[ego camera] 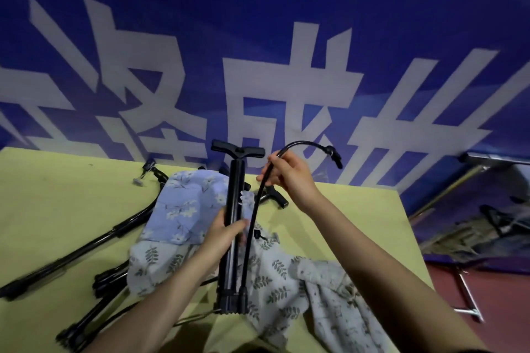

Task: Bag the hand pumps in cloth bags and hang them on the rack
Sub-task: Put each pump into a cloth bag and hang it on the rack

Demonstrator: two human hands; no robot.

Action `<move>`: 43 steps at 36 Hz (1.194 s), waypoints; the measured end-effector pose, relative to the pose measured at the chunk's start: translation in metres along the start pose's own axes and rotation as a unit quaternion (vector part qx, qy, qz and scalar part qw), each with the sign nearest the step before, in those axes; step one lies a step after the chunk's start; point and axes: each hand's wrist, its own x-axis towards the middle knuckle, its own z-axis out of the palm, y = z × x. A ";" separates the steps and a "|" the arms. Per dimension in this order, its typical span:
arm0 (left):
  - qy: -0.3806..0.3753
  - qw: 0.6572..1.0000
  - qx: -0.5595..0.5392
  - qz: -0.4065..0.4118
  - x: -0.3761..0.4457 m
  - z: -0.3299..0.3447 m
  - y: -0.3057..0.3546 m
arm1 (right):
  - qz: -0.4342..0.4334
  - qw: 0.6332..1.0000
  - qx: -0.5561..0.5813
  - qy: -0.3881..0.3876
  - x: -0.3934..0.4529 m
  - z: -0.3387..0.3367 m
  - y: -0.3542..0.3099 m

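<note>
**Taming the hose before the pump goes in the bag**

Holding a slim black metal hand pump upright over the yellow-green table, the left hand wraps its fingers round the barrel at mid-height. The right hand pinches the pump's thin black rubber hose near its upper bend; the hose arches on past the fingers to a valve head hanging free in the air.

Trouble lies mostly in that springy hose. If it is let go before it is folded against the barrel, it will likely whip outward and snag the mouth of a bag. The T-shaped plastic handle and the blocky foot are both wider than the tube, so either could catch on a drawstring.

Beneath the pump lie soft, crumpled cloth bags: a blue floral cloth bag and a pale grey leaf-print cloth bag, limp and wrinkled, with what seems to be a cord toggle between them, though blur makes that uncertain. More glossy black pumps lie flat at the left of the table, rigid and smooth. No rack can be made out with confidence.
</note>
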 end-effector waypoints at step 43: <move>-0.210 0.976 0.010 -0.055 -0.102 -0.153 -0.053 | 0.068 0.956 -0.283 -0.042 -0.040 0.079 0.056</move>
